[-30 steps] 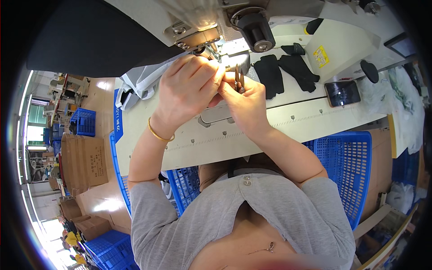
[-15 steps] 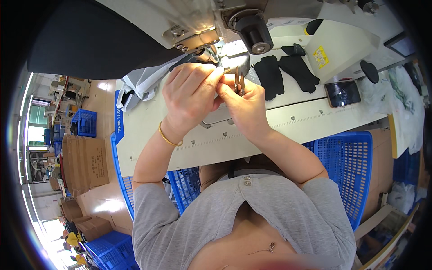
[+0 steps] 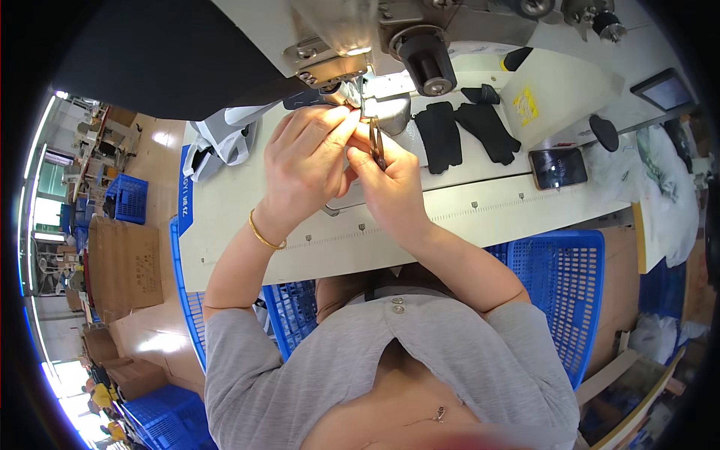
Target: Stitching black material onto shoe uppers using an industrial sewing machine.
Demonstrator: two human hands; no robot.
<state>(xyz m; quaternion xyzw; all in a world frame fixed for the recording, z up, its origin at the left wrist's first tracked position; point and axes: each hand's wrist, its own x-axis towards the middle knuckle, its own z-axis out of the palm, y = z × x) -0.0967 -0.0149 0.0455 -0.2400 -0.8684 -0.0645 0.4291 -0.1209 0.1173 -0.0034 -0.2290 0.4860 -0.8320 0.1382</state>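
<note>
Both my hands are raised together at the needle area of a white sewing machine point(image 3: 330, 45). My left hand point(image 3: 307, 165) pinches something very small, too small to name, right under the machine's metal foot point(image 3: 352, 94). My right hand point(image 3: 390, 180) holds a small brown pair of snips point(image 3: 377, 146), its tip pointing up toward the needle, touching the left fingers. A gold bangle point(image 3: 264, 236) sits on my left wrist. The white sewing table point(image 3: 465, 210) lies beneath both hands.
Black fabric pieces point(image 3: 457, 131) lie on the table right of the hands, with a dark phone point(image 3: 559, 166) beyond them. A white and grey cloth bundle point(image 3: 221, 139) rests at the left. Blue plastic crates point(image 3: 562, 285) stand below the table; cardboard boxes point(image 3: 124, 262) stand far left.
Both hands have crept a little upward toward the needle and stayed pressed together. The snips remain in my right hand.
</note>
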